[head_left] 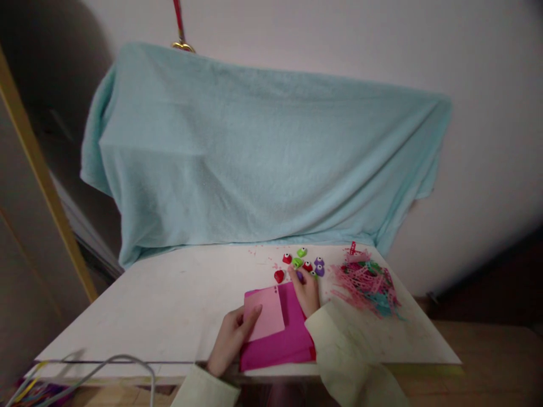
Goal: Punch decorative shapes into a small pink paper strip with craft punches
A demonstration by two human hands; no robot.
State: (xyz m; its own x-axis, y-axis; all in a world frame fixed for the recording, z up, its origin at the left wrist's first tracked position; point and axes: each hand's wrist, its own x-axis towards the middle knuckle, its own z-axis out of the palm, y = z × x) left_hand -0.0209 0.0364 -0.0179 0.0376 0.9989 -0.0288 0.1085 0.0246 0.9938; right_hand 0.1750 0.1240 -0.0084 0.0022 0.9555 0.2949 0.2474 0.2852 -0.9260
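My left hand (pixel 235 334) pinches a square sheet of light pink paper (pixel 268 316) at its left side, thumb on top. A few small dark marks or holes show at the sheet's top right corner. Beneath it lies a stack of magenta sheets (pixel 282 353), with a red edge at the right. My right hand (pixel 307 291) is closed around a small purple paper punch (pixel 300 276), partly hidden by the fingers. Just beyond it sit several more small punches: red (pixel 279 276), green (pixel 301 252) and purple (pixel 319 270), most with a white-and-black round top.
A tangled heap of pink, green and blue cut paper strips (pixel 367 285) lies at the right. Tiny pink scraps (pixel 267 260) dot the white table (pixel 161 311). A light blue towel (pixel 254 152) hangs behind. A grey cable (pixel 123 357) loops at the front left edge.
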